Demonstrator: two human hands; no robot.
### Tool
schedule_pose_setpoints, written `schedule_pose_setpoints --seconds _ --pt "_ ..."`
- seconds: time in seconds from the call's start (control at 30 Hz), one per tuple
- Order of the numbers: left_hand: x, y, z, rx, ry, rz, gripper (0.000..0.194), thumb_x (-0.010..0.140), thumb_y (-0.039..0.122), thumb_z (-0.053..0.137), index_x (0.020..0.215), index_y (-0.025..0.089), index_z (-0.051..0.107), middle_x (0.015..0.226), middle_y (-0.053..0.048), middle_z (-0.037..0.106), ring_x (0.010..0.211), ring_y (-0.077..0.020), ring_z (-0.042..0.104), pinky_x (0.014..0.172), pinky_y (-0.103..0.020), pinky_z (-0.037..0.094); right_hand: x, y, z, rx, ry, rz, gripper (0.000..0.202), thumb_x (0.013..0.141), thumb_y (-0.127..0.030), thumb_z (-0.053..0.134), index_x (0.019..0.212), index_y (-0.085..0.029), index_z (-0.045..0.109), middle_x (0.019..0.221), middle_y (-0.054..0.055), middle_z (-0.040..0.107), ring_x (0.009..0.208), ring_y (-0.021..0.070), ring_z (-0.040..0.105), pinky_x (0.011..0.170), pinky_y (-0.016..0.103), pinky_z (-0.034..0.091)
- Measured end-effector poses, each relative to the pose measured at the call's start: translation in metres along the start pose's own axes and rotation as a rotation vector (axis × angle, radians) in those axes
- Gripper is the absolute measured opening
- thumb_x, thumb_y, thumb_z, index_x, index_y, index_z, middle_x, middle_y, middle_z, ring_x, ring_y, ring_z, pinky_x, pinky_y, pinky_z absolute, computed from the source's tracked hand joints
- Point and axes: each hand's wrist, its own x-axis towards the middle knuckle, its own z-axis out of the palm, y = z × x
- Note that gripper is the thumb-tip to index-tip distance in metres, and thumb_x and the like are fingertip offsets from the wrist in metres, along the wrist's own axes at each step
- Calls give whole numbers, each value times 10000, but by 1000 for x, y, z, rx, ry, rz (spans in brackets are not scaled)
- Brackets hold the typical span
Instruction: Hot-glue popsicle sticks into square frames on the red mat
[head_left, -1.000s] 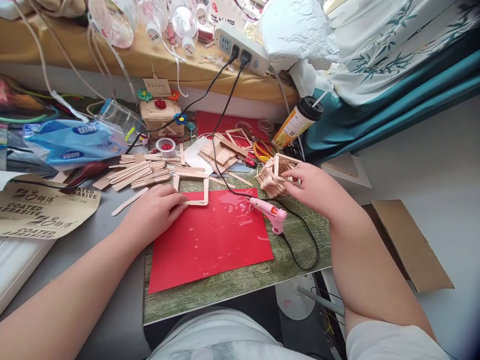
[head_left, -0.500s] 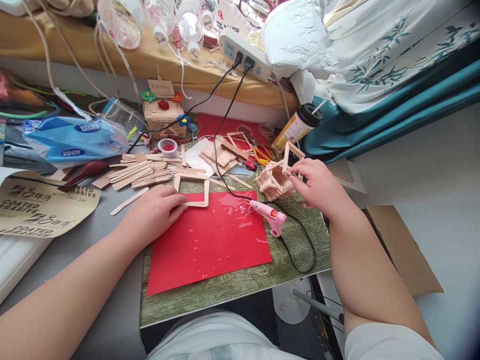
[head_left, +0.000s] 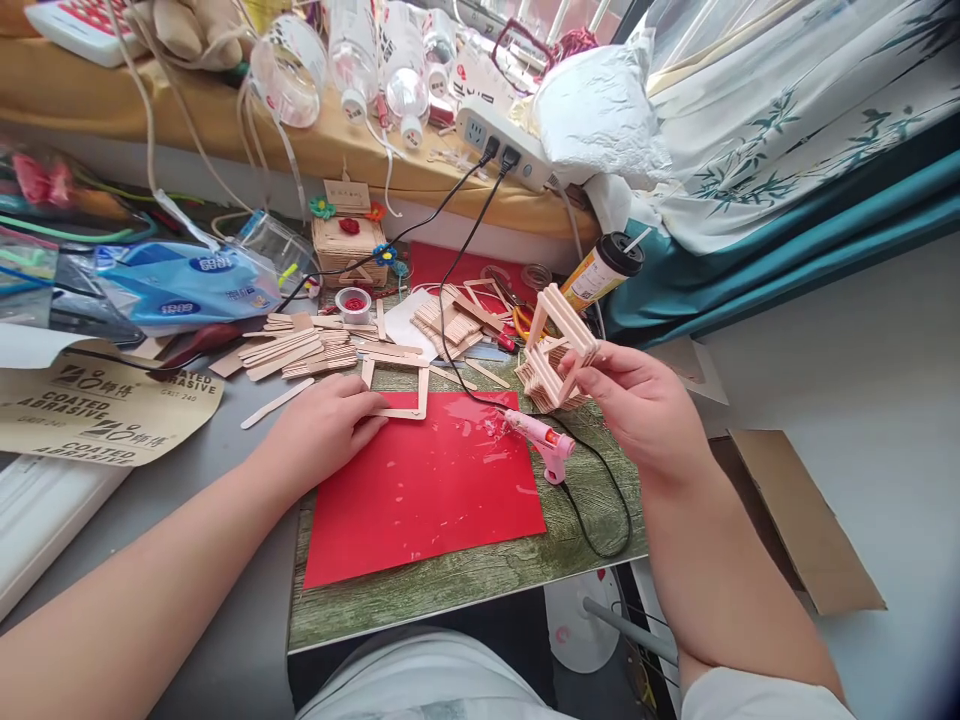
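right hand (head_left: 649, 408) holds up a stick frame (head_left: 571, 318); left hand (head_left: 326, 425) lies palm-down

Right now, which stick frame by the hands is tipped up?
The thick frame, pinched in the right hand; the thin frame at the left hand lies flat.

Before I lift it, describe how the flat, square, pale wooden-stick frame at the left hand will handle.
The frame is probably light: thin wood around an open middle. It should feel fairly stiff, though its joined corners could give. Lying flat, partly on the red paper sheet, it would likely slide, not tip.
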Motion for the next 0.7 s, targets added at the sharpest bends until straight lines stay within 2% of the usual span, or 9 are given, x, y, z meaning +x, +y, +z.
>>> schedule_pose_setpoints --seconds 0.07,0.13,0.2,0.27,0.33,0.4,0.5,0.7 --pt "-1 5 -4 -51 41 -17 318 1049 403 526 1148 208 757 1008 -103 692 949 -265 650 813 -388 502 -8 0 17 79 -26 64 217 901 -451 844 994 -256 823 934 48 742 784 202 682 736 367 600" --pt "-4 15 -9 -176 101 -40 284 1037 400 560 1138 213 749 1017 -95 712 959 -250 660 819 -372 514 -17 3 43 173 -16 128 215 885 -446 861 980 -257 820 928 49 749 774 207 680 746 382 607" --pt "-8 29 -15 -385 161 -63 228 1045 386 582 1107 227 733 1046 -74 745 983 -217 676 875 -353 529 -28 12 78 283 -8 151 199 880 -424 871 996 -272 815 964 46 772 843 219 700 828 399 613" --pt "-14 44 -19 -576 219 -75 181 1039 371 617 1099 239 725 1054 -59 766 961 -190 689 838 -324 540 -39 22 117 360 7 155 183 887 -415 864 1006 -284 817 1011 44 786 937 234 711 925 417 604" --pt "-18 56 -18 -683 222 -52 166 1003 369 687 1106 245 723 1037 -49 778 945 -180 696 826 -315 551 -46 33 152 453 16 156 184 911 -424 836 1037 -292 818 1053 46 787 991 244 714 992 441 589" --pt "-20 63 -15 -726 216 -77 141 977 369 724 1035 240 724 1001 -48 783 931 -185 705 835 -326 564 -50 42 175 535 5 161 173 943 -418 800 1060 -293 820 1074 48 777 1045 247 713 1044 450 566" --pt "-20 63 -10 -739 198 -135 125 979 363 713 985 241 739 994 -45 793 880 -172 709 791 -315 567 -50 53 189 592 47 176 151 922 -394 822 1041 -299 825 1097 43 774 1097 248 713 1068 444 558" --pt "-16 58 -8 -783 175 -163 125 964 356 726 939 235 746 927 -38 785 805 -157 689 726 -296 559 -47 64 184 587 71 185 130 882 -402 863 976 -313 846 1120 44 791 1118 257 726 1123 480 535"
